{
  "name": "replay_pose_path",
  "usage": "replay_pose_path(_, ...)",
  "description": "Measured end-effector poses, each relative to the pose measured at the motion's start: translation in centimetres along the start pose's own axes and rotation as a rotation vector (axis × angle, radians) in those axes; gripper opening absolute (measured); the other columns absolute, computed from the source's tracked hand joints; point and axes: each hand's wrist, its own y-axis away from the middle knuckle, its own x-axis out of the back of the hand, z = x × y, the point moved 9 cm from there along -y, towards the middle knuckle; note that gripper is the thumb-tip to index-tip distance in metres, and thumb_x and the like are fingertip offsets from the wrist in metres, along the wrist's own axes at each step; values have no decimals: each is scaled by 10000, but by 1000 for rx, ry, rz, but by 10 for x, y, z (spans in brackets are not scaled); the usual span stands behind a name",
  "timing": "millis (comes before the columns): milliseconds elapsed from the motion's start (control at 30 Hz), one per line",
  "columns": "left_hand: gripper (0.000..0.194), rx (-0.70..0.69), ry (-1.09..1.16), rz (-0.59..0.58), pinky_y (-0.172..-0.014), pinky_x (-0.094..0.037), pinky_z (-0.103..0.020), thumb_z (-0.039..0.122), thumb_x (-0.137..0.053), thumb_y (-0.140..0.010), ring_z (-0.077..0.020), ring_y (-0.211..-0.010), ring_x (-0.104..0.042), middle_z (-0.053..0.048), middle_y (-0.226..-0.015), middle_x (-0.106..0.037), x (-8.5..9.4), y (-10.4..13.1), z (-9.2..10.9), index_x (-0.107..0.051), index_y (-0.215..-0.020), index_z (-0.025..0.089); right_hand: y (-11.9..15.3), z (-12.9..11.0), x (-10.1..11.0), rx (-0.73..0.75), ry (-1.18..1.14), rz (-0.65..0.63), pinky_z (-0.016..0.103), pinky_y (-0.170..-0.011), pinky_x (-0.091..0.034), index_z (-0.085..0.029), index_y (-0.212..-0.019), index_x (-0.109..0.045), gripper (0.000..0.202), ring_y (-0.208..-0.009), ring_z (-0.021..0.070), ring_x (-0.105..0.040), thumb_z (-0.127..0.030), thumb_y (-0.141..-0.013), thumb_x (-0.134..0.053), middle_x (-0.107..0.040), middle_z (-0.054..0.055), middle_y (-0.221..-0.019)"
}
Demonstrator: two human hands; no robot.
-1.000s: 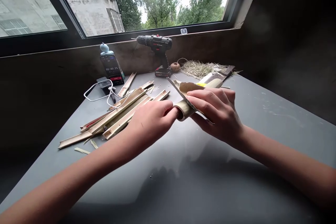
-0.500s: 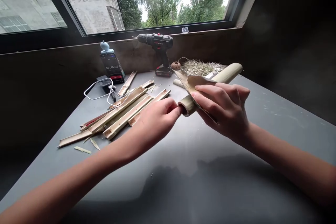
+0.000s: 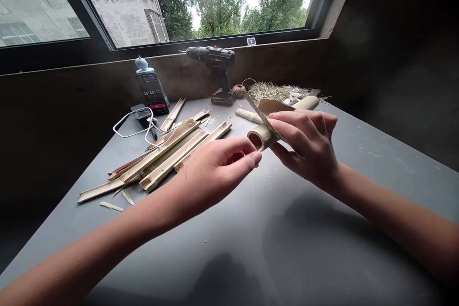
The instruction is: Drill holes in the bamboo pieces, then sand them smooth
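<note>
A pale bamboo tube (image 3: 267,135) points its hollow end toward me, above the table's middle; its far end shows beyond my right hand. My left hand (image 3: 224,165) is closed in a pinch at the near rim, thumb and forefinger on the lower edge of the opening. Folded over the tube is a brownish sheet that looks like sandpaper (image 3: 275,106). My right hand (image 3: 311,141) wraps around this sheet and the tube beneath it, fingers on top and thumb below. The sheet hides the tube's middle.
Split bamboo strips (image 3: 172,158) lie in a pile at left, by a phone (image 3: 152,93) on a stand and a white cable (image 3: 124,119). A cordless drill (image 3: 218,71) stands at the back, near a twine ball (image 3: 239,90) and dry straw (image 3: 274,92). Another bamboo piece (image 3: 247,115) lies behind the tube.
My left finger has come out of the tube's opening and now pinches its lower rim. The tube's far end has dropped and drawn nearer; the sheet stands more upright around the tube.
</note>
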Motion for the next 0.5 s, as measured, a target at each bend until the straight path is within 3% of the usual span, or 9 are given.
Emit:
replay_pose_path(133,317,-64,-63,71,-531,-309,-251,458,-521,-911,-121,-549,-433,14,-573,-475,18,9,15,-625,-752,204,3,7,-6,-28,-81,-6,405,-868,-392,-319,-1273,-536,405,-976,239,-647,-278,-897,-681,-712,27,-1131)
replay_pose_path(267,429,-103,-620,372,-591,-278,-268,495,-445,-935,-146,-592,-463,-14,-567,-433,57,11,21,-570,-657,194,3,12,-7,-20,-236,13,416,-839,-477,-296,-1283,-524,429,-995,261,-664,-276,-885,-682,-706,65,-1123)
replay_pose_path(367,394,6,-1002,540,-696,-346,-278,467,-339,-989,-188,-746,-555,-49,-818,-604,90,8,12,-631,-944,208,4,9,-8,51,-361,3,441,-857,-531,-287,-1290,-521,420,-1038,276,-673,-242,-893,-649,-705,87,-1149)
replay_pose_path(433,417,142,-1067,600,-828,-395,-342,473,-305,-1003,-235,-899,-582,-61,-1027,-634,121,9,-6,-575,-1181,208,4,6,-7,95,-420,-2,449,-883,-547,-278,-1300,-522,424,-1076,276,-668,-218,-895,-631,-704,96,-1171)
replay_pose_path(500,563,229,-1035,678,-969,-351,-491,564,-233,-1005,-329,-1093,-533,-96,-1157,-600,159,18,-26,-477,-1325,170,4,3,-4,123,-455,9,458,-896,-552,-261,-1316,-521,442,-1098,279,-662,-198,-891,-623,-704,107,-1182)
